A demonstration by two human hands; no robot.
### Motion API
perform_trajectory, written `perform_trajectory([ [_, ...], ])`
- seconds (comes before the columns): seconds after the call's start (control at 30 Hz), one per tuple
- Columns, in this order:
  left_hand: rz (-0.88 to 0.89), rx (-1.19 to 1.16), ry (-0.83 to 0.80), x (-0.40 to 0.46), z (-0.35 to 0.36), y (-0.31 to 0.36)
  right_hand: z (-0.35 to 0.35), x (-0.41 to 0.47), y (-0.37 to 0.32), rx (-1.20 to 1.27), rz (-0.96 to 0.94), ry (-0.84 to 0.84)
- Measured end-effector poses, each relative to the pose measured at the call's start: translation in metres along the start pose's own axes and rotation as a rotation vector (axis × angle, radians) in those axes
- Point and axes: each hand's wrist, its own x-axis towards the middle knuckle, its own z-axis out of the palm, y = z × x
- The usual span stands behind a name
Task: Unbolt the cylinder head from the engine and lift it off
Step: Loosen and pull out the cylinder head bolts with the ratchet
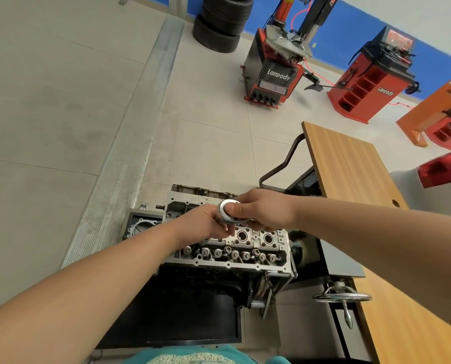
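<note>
The silver cylinder head (245, 248) sits on top of the dark engine (219, 282) on a stand, with round bores and several valve springs showing. Above its far side both hands meet on a chrome ratchet wrench (225, 212). My left hand (206, 224) wraps the tool from the left, below its round head. My right hand (263, 211) grips it from the right, thumb pressed on the ratchet head. The shaft and socket under the hands are hidden.
A wooden table top (350, 169) stands right of the engine, and a handwheel (341, 298) sticks out of the stand. On the tiled floor beyond stand a tyre changer (274, 72), a red wheel balancer (369, 82) and stacked tyres (223, 22).
</note>
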Motion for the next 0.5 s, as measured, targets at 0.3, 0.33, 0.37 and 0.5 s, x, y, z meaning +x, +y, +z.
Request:
perform_trajectory([
  [0.3,0.006,0.025,-0.043,0.001,0.001,0.000,0.017,-0.002,0.012,0.236,0.074,0.021],
  [0.33,0.004,0.032,-0.048,0.000,0.000,0.001,0.013,-0.003,0.008,0.126,0.053,0.043],
  [0.37,0.000,0.032,-0.050,0.000,0.000,0.002,0.007,-0.004,0.003,0.002,0.041,0.061],
  [0.5,-0.012,0.007,-0.047,-0.001,-0.002,0.004,-0.011,-0.001,-0.019,-0.296,0.053,0.055],
])
